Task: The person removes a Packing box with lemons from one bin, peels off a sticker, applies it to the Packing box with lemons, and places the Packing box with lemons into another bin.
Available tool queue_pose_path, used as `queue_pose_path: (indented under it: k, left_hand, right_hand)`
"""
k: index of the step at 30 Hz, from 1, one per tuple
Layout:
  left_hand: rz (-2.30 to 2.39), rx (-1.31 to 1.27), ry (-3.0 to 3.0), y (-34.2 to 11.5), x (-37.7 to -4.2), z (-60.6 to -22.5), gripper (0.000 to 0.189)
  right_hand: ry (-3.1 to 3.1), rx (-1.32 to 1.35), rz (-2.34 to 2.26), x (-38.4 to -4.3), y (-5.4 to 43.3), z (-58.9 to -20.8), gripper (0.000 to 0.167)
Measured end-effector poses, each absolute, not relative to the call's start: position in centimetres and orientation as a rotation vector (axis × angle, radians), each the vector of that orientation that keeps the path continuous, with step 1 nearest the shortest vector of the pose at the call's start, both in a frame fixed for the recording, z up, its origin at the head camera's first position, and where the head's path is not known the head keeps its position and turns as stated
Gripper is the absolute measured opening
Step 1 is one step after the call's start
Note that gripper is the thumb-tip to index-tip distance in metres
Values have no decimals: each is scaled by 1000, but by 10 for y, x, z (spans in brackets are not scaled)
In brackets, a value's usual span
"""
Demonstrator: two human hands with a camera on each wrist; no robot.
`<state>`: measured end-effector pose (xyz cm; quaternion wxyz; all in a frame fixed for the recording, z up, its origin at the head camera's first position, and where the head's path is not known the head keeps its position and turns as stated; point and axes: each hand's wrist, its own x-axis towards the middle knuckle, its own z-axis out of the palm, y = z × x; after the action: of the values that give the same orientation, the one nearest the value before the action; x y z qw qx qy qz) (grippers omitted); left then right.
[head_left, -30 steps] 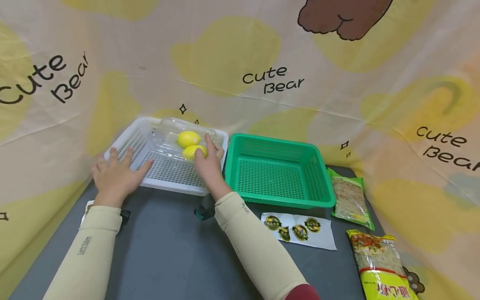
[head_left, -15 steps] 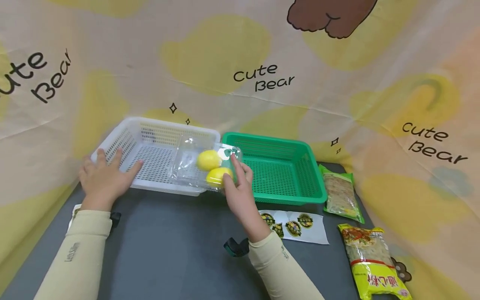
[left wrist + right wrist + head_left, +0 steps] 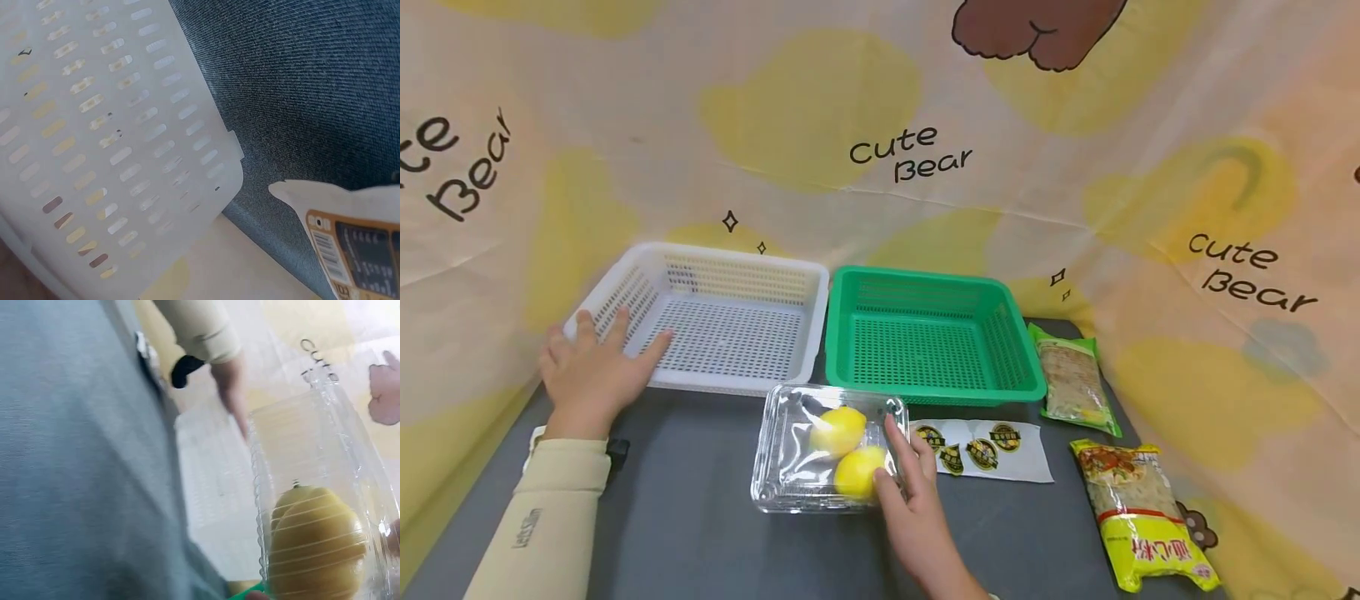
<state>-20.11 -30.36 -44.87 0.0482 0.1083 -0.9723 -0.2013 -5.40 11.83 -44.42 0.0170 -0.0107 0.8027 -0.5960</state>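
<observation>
In the head view, my right hand [image 3: 917,521] holds the right end of a clear plastic clamshell box [image 3: 786,454], thumb and fingers at its edge. Two lemons [image 3: 841,430] sit inside, toward the held end. The right wrist view shows the box's ridged wall [image 3: 287,437] close up, with a lemon [image 3: 319,550] behind it. My left hand [image 3: 591,379] rests with spread fingers on the front left rim of a white perforated basket [image 3: 715,385]. Only the basket's holed wall [image 3: 125,137] fills much of the left wrist view.
A green basket [image 3: 936,393] stands right of the white one. Before it lies a sticker sheet [image 3: 1030,454] with round dark labels. Two food bags, a green-edged one [image 3: 1075,379] and a yellow one [image 3: 1142,517], lie at the right. A white printed packet [image 3: 350,237] lies near my left wrist.
My right hand has lifted the lemon box out of the white basket and brought it toward me, over the table in front. My left hand has stayed on the white basket's rim.
</observation>
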Motion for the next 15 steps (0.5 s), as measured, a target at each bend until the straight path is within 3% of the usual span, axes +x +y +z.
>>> queue_pose_path:
  k: [15]
  left_hand:
    - [-597, 316, -2972, -305, -202, -451, 105]
  right_hand:
    - [2461, 42, -1840, -54, 107, -490, 60]
